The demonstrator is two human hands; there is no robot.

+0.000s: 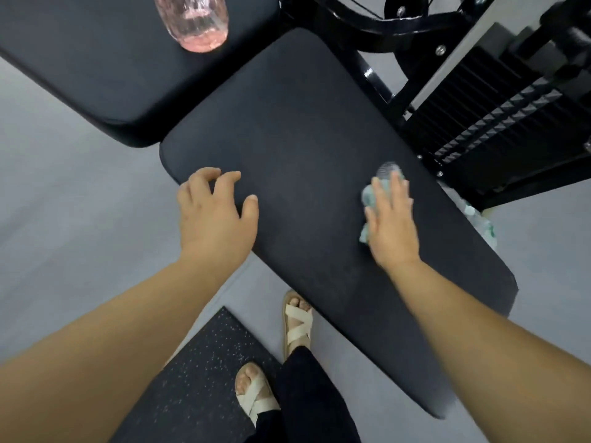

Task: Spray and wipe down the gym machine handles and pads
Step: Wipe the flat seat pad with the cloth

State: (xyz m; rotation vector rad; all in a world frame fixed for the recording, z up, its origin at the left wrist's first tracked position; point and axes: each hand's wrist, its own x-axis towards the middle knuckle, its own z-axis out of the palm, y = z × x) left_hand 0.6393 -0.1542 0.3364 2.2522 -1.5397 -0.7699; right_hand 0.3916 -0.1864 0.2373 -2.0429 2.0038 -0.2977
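We note the left hand [217, 215] resting on the long pad [303, 132] near the pad's left edge. Its fingers [204, 179] are apart and lightly bent, the tips touching the black surface, the thumb held off to one side. It holds nothing.

We note the right hand [391, 225] lying palm down on a pale green cloth [367, 199] toward the right edge of the same pad. Its fingers [396, 190] are straight and a little spread, pressing the cloth flat against the pad and not curled round it. Crumpled cloth shows beyond the fingertips and beside the thumb, and it is blurred at its far end.

The long pad runs diagonally from upper centre to lower right. A second pad [96, 65], also black, sits at the upper left, with one corner close beside the long pad. A clear bottle [192, 24] with pink liquid rests on that second pad, well apart from both hands. We cannot tell whether it has a spray head.

Behind the long pad stand the black frame [374, 78] and the weight stack [499, 123]. Below, on the grey floor [64, 203], we see a speckled mat [198, 378] and two feet in pale sandals [297, 321], just beside the pad's near edge. Something pale lies on the floor past the pad's right edge; we cannot tell what it is
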